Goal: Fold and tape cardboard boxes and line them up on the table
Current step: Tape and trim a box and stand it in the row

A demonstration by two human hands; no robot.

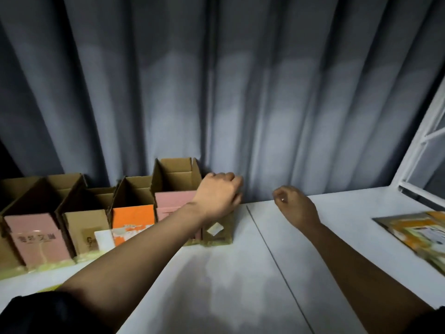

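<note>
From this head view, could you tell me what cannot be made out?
- Rightmost box: its top is hidden by the left hand; grip unclear.
- Right hand: blurred, fingers curled; holding anything unclear.
- Flat cardboard: blurred, cut by the right edge.
- Leftmost box: cut by the left edge.
</note>
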